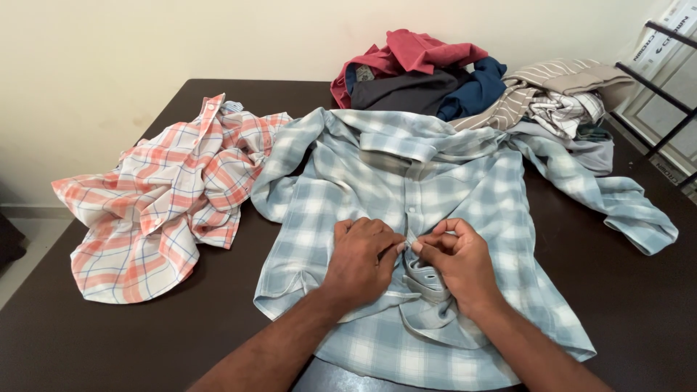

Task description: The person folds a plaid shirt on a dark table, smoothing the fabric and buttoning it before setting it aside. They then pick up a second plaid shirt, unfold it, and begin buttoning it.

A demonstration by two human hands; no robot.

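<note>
A pale blue and white checked shirt (377,174) lies spread front-up on the dark table (632,305), collar toward the wall. My left hand (361,260) and my right hand (457,263) meet at the middle of its button placket. Both pinch the fabric edges there between thumb and fingers, knuckles almost touching. The cloth bunches into folds just under my right hand. One sleeve trails off to the right (624,207).
An orange and white checked shirt (163,203) lies crumpled at the left. A heap of clothes (465,76) in red, dark grey, blue and striped beige sits at the back. A black metal rack (664,87) stands at the right edge.
</note>
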